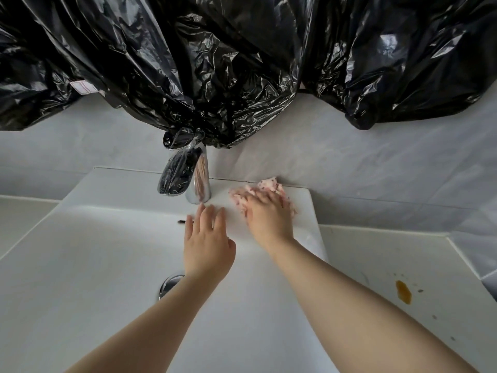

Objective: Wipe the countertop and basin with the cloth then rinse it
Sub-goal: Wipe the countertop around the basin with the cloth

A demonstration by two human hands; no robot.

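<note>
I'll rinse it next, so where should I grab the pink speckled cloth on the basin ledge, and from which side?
Probably pinch the raised crumpled bunch at the back of the pink speckled cloth, from above and in front: the grey wall blocks the rear, the rest lies flat under the right hand.

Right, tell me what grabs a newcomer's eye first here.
Crumpled black plastic sheeting fills the top, hanging down to the chrome tap. Below, the right hand presses a pink speckled cloth onto the basin ledge right of the tap; an orange-brown stain marks the countertop at far right.
</note>
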